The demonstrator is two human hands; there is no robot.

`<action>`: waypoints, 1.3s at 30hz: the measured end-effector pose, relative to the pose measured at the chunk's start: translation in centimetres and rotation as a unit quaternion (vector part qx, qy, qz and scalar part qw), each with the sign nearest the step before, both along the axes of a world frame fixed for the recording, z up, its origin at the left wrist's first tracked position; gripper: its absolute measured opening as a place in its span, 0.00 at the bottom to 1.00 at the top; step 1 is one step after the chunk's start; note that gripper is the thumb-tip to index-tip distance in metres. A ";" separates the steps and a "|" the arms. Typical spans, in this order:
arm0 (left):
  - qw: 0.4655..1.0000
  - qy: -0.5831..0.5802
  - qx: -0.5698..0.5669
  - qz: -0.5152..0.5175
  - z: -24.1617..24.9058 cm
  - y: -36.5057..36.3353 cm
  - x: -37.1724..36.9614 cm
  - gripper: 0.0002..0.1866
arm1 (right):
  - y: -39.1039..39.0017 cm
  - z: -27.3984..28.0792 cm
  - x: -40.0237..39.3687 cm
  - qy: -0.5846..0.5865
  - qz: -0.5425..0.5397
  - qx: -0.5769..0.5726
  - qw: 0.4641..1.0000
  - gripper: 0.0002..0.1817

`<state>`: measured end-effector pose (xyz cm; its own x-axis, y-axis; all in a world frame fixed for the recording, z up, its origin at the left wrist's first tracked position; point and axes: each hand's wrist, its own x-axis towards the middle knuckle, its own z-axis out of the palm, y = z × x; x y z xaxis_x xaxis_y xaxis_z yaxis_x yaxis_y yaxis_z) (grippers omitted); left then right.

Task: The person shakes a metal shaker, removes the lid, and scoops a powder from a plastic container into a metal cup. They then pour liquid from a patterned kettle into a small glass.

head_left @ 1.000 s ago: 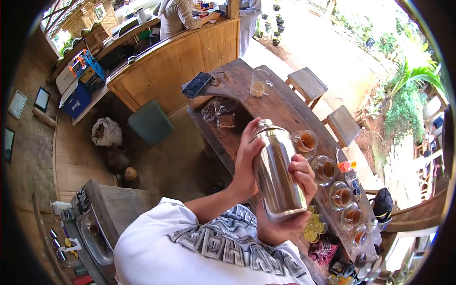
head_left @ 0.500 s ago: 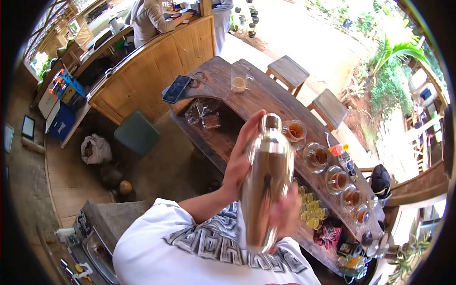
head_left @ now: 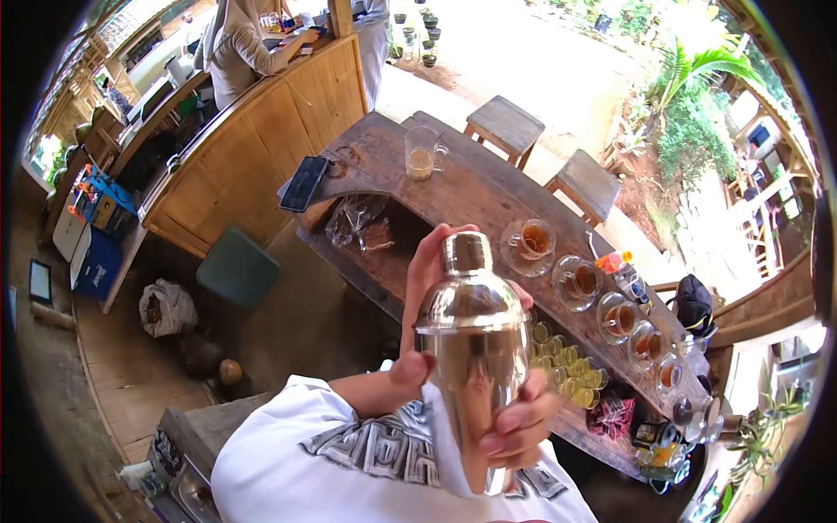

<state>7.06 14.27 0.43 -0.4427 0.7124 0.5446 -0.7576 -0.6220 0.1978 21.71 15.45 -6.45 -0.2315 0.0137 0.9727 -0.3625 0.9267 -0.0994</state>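
Observation:
A shiny metal cocktail shaker, capped, is held tilted in front of my chest. My left hand wraps its left side, with fingers behind the cap and shoulder. Around the lower right side of the body curl the fingers of my right hand. Behind the shaker, the wooden table bears a row of glass cups with brown drink, such as this cup on a saucer. A glass mug with a little light brown liquid stands farther off.
A phone lies at the table's left end. Several small yellowish glasses sit on the lower shelf beside a plastic bag. Two wooden stools stand beyond the table. A person is behind the wooden counter.
The shaker has come closer to the camera and slightly lower. Both hands have moved with it, still gripping it. The view has shifted a little.

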 end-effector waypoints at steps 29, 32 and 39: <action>0.977 0.064 -0.197 -0.041 -1.3 1.2 -8.7 0.47 | -0.6 5.5 -12.5 -0.043 -0.349 -0.216 0.911 0.19; 0.925 0.073 -0.373 0.005 -2.1 1.9 -8.7 0.47 | -0.7 4.8 -15.1 0.082 -0.280 -0.171 0.941 0.21; 0.927 0.108 -0.358 -0.031 -1.8 2.6 -9.9 0.44 | 0.5 5.7 -15.6 0.137 -0.227 -0.224 0.938 0.23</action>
